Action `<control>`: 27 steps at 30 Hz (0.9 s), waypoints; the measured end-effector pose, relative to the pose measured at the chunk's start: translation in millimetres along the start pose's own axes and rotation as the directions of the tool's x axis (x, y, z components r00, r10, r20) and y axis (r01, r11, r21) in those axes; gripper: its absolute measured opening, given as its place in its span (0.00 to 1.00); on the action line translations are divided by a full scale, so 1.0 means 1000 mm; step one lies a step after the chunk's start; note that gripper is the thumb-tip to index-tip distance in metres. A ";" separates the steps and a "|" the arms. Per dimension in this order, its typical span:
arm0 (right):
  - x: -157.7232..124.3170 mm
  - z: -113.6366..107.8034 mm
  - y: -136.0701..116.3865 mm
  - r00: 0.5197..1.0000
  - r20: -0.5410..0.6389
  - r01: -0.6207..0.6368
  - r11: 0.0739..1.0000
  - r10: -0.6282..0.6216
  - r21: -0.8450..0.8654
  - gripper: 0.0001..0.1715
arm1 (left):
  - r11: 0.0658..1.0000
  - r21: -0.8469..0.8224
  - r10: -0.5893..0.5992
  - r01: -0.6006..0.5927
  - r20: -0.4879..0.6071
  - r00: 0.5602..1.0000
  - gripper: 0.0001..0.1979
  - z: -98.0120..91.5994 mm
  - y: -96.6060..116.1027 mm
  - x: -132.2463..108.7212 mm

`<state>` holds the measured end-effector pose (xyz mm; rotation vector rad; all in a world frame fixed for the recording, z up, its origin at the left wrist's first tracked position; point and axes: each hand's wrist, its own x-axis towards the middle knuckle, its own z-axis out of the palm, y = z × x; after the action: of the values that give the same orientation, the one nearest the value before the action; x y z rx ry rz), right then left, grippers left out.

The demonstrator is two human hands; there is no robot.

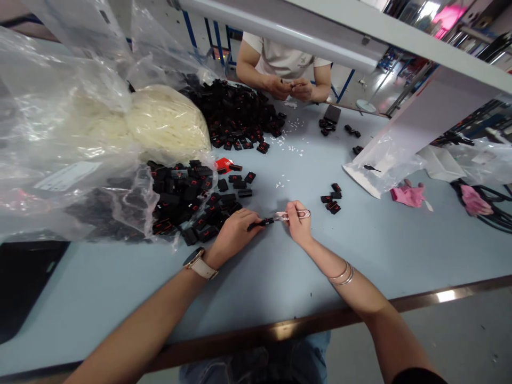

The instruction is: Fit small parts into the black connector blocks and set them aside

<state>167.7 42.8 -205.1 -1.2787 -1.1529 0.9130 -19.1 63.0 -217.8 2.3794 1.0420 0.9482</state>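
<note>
My left hand [233, 235] is closed on a small black part [262, 222] just above the pale blue table [256, 277]. My right hand [298, 223] is closed on a pair of metal snips [295, 215], whose tip meets the black part. A heap of the same small black parts with red marks [188, 202] lies right beside my left hand, spilling from a clear plastic bag [60, 138]. A few finished-looking black parts [332, 200] sit to the right of my right hand.
Across the table another person [286, 80] handles a small part behind a second black heap [236, 114]. A bag of white pieces [168, 120], pink gloves [408, 194], a white bag [384, 160] and a black tray [20, 282] lie around.
</note>
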 end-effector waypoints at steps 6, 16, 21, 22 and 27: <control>0.010 0.001 0.000 0.994 -0.090 -0.054 0.989 0.066 0.135 0.27 | 0.998 0.056 0.005 -0.006 0.011 1.000 0.03 -0.002 0.005 0.000; 0.009 0.000 -0.004 0.995 -0.076 -0.054 0.994 0.061 0.091 0.28 | 0.997 0.076 -0.003 0.000 0.046 0.999 0.06 -0.002 0.009 0.000; 0.009 0.000 0.000 0.999 -0.005 -0.053 0.999 0.053 0.007 0.27 | 0.992 0.127 0.021 -0.027 0.051 0.998 0.05 -0.003 0.012 0.001; 0.008 0.000 0.001 0.999 0.021 -0.045 0.999 0.045 -0.022 0.27 | 0.990 0.139 0.032 -0.039 0.051 0.998 0.05 -0.003 0.013 0.001; 0.006 0.000 0.004 0.994 0.110 -0.009 0.993 0.022 -0.118 0.24 | 0.977 0.163 0.129 -0.138 0.063 0.990 0.05 -0.003 0.014 0.002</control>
<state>169.4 49.1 -208.3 -1.3469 -1.3007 0.9495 -13.2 55.2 -206.6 2.6260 0.9878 0.8687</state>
